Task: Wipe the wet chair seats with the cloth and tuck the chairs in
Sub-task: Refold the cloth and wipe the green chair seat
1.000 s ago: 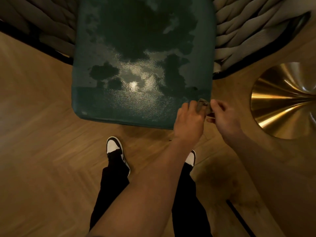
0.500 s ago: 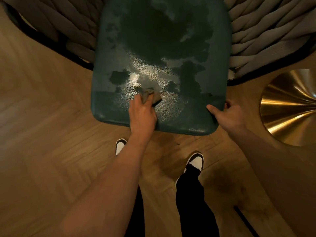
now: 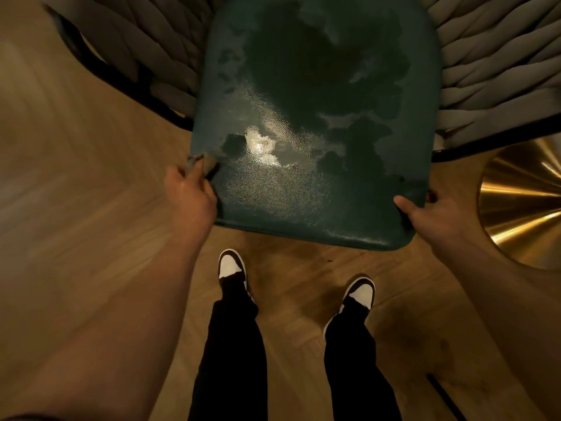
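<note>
Fingers (image 3: 182, 177) of the left hand (image 3: 189, 196) grasp a small cloth (image 3: 200, 161) at the puddled green seat (image 3: 318, 117).

place: dining area, restaurant or home unclear | cues: rope-woven chair (image 3: 491, 56); brass pedestal base (image 3: 522, 205); herringbone wood floor (image 3: 76, 192)

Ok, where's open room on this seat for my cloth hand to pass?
The middle of the green seat lies bare between the left hand gripping the cloth and the right hand holding the front corner. Woven armrests crowd both sides.
</note>
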`<state>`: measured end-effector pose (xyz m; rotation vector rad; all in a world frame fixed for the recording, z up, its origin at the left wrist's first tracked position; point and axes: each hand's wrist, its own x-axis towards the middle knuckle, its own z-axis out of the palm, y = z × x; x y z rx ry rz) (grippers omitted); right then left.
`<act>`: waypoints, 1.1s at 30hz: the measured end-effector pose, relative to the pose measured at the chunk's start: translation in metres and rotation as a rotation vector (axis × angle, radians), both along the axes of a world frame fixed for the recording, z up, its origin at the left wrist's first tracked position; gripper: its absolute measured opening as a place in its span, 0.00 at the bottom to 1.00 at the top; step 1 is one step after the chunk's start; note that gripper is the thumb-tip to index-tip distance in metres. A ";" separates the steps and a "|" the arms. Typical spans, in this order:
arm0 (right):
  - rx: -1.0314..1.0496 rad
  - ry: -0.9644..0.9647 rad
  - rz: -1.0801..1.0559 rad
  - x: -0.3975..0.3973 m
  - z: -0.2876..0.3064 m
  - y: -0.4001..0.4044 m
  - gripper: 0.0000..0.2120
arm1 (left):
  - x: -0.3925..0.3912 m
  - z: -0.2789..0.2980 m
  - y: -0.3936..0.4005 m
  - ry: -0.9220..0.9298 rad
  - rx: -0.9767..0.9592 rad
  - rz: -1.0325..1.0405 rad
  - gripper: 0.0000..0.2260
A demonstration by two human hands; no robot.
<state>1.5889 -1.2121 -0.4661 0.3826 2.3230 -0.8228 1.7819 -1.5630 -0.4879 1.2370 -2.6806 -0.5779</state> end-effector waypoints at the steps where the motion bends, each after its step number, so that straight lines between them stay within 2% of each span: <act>1: -0.009 -0.007 -0.006 0.000 0.001 -0.002 0.33 | 0.003 0.002 -0.009 -0.015 0.023 0.034 0.18; 6: -0.055 -0.006 0.002 0.002 0.004 -0.002 0.27 | 0.011 0.010 -0.047 -0.013 0.075 0.127 0.13; 10: -0.080 -0.046 -0.008 -0.002 0.009 -0.003 0.27 | -0.003 0.004 -0.043 0.033 0.107 0.020 0.13; 14: -0.106 -0.042 -0.015 -0.004 0.009 0.000 0.25 | -0.018 0.002 -0.022 0.059 0.141 0.057 0.14; 16: -0.138 -0.047 -0.038 -0.005 0.008 0.001 0.25 | -0.025 0.004 -0.009 0.062 0.128 -0.025 0.15; 20: -0.171 -0.080 -0.080 -0.007 0.001 0.012 0.27 | -0.046 0.003 0.045 0.109 0.138 -0.195 0.18; 23: -0.195 -0.095 -0.114 -0.008 -0.001 0.020 0.17 | -0.066 0.001 0.092 0.133 0.199 -0.228 0.18; 24: -0.204 -0.100 -0.133 -0.008 0.003 0.019 0.16 | -0.072 -0.003 0.107 0.130 0.214 -0.240 0.17; 30: -0.281 -0.166 -0.183 -0.018 0.009 0.027 0.27 | -0.107 -0.004 0.189 0.108 0.243 -0.357 0.16; 33: -0.319 -0.144 -0.164 -0.019 0.007 0.033 0.29 | -0.122 0.001 0.226 0.104 0.238 -0.417 0.16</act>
